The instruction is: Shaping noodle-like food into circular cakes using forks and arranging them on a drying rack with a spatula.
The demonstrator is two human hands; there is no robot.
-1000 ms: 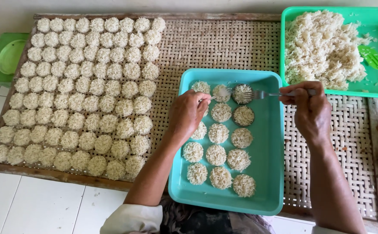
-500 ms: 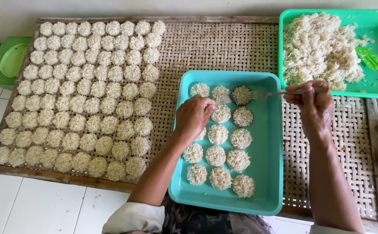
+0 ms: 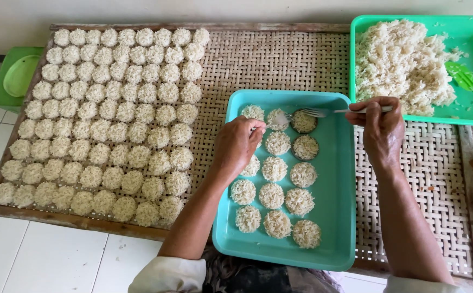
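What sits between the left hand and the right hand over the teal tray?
In the head view, between the left hand and right hand lie two noodle rounds in the teal tray, with the fork above them.

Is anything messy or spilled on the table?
A little. Loose grains are scattered on the bare floor of the green tray, away from the rice heap, and a few crumbs lie on the woven mat beside the right hand. The rice rounds sit in tidy rows.
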